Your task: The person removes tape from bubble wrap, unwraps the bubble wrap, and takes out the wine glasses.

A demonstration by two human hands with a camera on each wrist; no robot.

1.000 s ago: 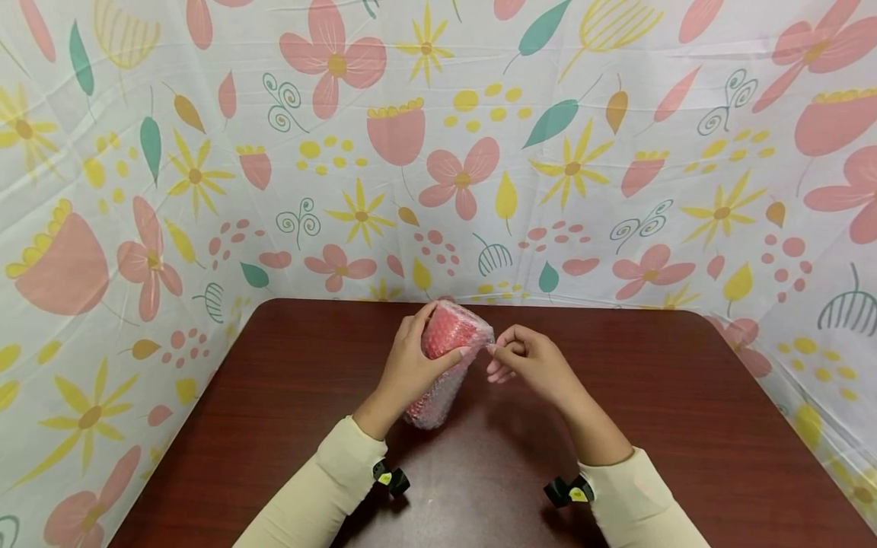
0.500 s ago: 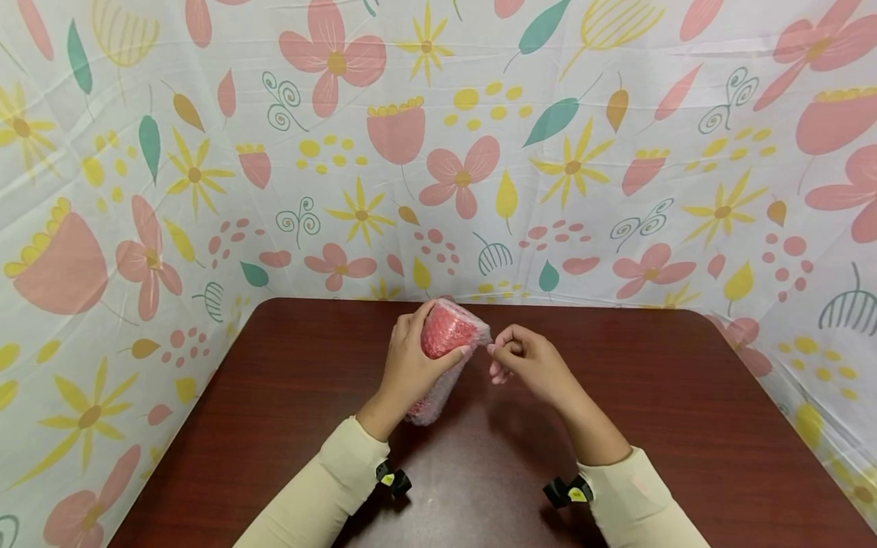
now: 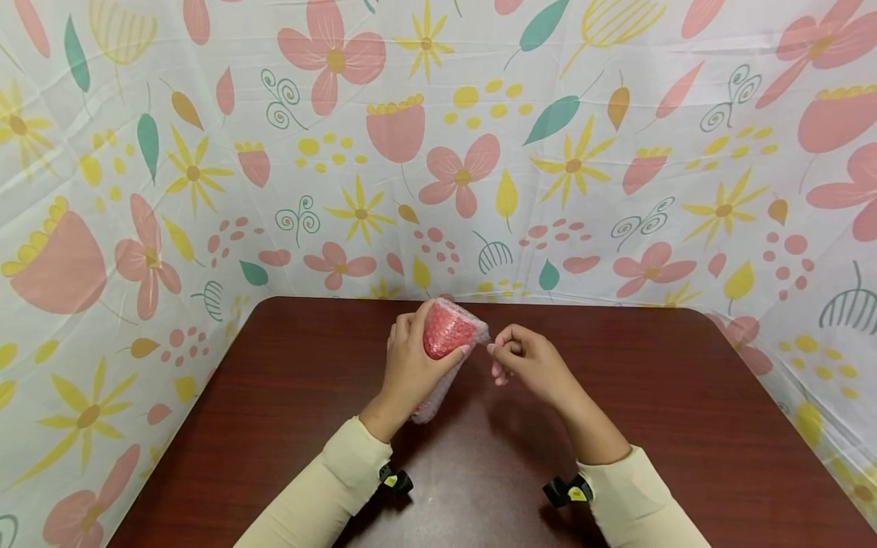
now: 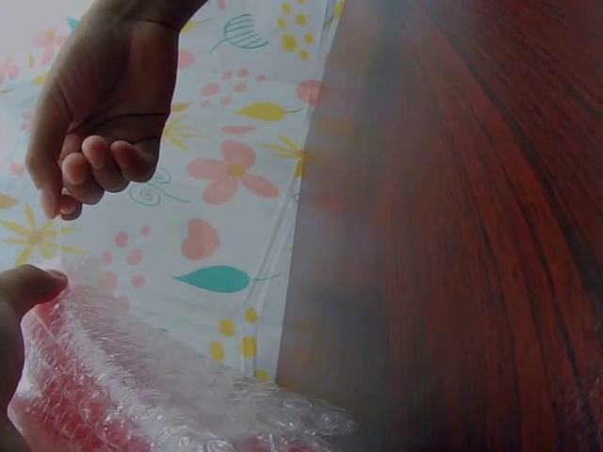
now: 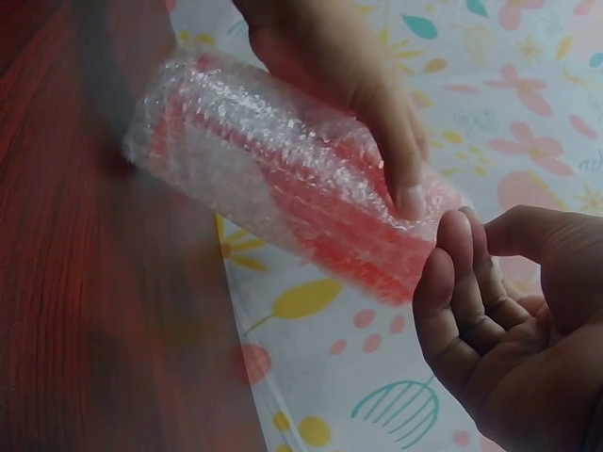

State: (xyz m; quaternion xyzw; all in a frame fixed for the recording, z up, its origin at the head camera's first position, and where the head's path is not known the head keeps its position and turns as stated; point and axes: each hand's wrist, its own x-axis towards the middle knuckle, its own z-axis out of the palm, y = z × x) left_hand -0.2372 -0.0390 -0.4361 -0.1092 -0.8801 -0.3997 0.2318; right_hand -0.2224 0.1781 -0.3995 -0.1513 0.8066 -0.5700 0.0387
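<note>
A red, roughly cylindrical object in bubble wrap [image 3: 451, 332] is held tilted above the table; its kind is hidden by the wrap. My left hand [image 3: 413, 358] grips it round the side, with the thumb across the bubble wrap [image 5: 311, 179]. Beside its upper right end, my right hand [image 3: 524, 358] has thumb and forefinger pinched together, the other fingers curled. In the left wrist view, a faint clear strip, tape by its look, runs from the pinched fingertips [image 4: 52, 202] of the right hand down to the wrap near the left thumb [image 4: 38, 282].
The dark red-brown wooden table [image 3: 651, 396] lies beneath both hands. A white cloth with flower and leaf prints [image 3: 438, 152] hangs behind the table and along both sides. Black wrist cameras [image 3: 396, 479] sit at both cream sleeves.
My left hand has turned the wrapped object slightly, and its lower end has shifted a little up and right. My right hand stays nearly in place, still pinching.
</note>
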